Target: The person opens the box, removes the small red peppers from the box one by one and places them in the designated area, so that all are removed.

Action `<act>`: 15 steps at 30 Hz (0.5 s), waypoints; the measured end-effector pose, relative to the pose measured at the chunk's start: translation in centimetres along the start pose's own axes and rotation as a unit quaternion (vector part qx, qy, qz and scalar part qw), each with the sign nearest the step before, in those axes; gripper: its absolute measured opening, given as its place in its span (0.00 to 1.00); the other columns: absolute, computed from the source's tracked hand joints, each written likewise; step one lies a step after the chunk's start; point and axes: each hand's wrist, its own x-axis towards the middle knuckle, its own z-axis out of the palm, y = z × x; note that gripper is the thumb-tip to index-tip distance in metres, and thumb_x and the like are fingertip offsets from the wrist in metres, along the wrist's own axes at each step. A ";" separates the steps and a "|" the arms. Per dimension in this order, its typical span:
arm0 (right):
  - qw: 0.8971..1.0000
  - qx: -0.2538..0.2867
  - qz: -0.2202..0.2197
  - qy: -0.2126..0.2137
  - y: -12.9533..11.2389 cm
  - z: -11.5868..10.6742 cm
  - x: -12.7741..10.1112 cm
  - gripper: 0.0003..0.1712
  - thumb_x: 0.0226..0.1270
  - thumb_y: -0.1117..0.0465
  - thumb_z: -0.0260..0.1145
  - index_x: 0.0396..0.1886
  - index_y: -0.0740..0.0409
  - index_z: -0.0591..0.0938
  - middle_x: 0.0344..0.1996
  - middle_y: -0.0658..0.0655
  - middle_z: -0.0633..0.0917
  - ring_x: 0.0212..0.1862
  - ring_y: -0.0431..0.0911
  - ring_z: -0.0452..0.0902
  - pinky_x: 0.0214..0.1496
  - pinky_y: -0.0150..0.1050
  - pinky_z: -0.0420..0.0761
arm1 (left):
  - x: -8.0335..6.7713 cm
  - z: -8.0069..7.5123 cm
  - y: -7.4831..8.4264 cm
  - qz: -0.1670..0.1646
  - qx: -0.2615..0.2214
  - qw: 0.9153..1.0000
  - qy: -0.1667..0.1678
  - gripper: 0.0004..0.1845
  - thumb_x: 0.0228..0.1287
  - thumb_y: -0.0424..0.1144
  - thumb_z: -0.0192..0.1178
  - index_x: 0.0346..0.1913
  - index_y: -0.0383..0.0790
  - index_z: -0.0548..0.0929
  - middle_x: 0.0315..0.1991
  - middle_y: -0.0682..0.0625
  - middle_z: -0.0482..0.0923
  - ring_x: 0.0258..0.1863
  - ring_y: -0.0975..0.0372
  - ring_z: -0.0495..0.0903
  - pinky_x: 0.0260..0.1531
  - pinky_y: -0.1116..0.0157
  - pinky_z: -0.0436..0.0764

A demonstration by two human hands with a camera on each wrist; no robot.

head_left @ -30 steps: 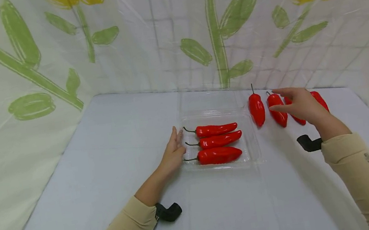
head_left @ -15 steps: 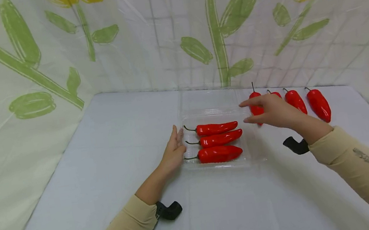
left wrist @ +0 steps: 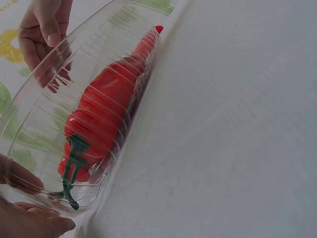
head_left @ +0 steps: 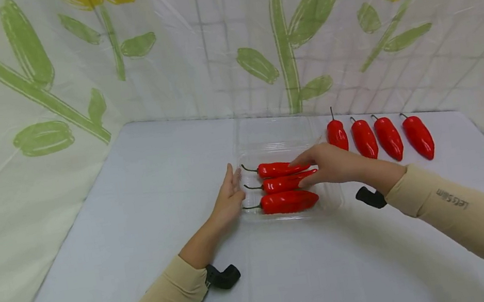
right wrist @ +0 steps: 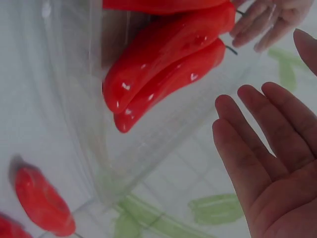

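Observation:
Three long red peppers with dark stems lie side by side in an open clear plastic container in the head view: the far pepper (head_left: 270,169), the middle pepper (head_left: 275,185) and the near pepper (head_left: 287,202). My left hand (head_left: 225,201) rests along the left side of the container (head_left: 335,197), its fingers mostly straight. Over the container's right part is my right hand (head_left: 335,162), whose fingertips overlap the tips of the far and middle peppers. The right wrist view shows those fingers (right wrist: 247,144) extended and apart, holding nothing.
A row of several more red peppers (head_left: 364,139) lies on the white table (head_left: 141,228) at the back right. The container's clear lid (head_left: 272,131) is folded back toward the flower-painted curtain (head_left: 174,77) behind the table.
My right hand has moved left from the row of peppers at the back right to above the peppers in the container. My left hand has stayed at the container's left side.

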 end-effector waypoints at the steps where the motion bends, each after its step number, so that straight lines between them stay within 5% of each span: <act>1: 1.000 0.002 0.002 -0.007 -0.1 0.2 0.1 0.32 0.53 0.56 0.70 0.60 0.56 0.76 0.54 0.59 0.81 0.58 0.56 0.73 0.46 0.43 0.83 | 0.0 0.0 0.0 0.000 0.004 1.000 0.003 0.42 0.55 0.20 0.37 0.72 0.33 0.33 0.74 0.39 0.44 0.74 0.53 0.42 0.71 0.54 0.43; 15: 0.994 -0.059 -0.058 -0.075 -1.8 1.5 1.4 0.29 0.53 0.60 0.71 0.57 0.56 0.78 0.50 0.55 0.83 0.54 0.51 0.75 0.47 0.39 0.82 | -0.1 0.3 0.2 0.015 0.019 1.000 0.013 0.41 0.55 0.20 0.37 0.72 0.31 0.35 0.74 0.41 0.43 0.74 0.53 0.43 0.71 0.54 0.44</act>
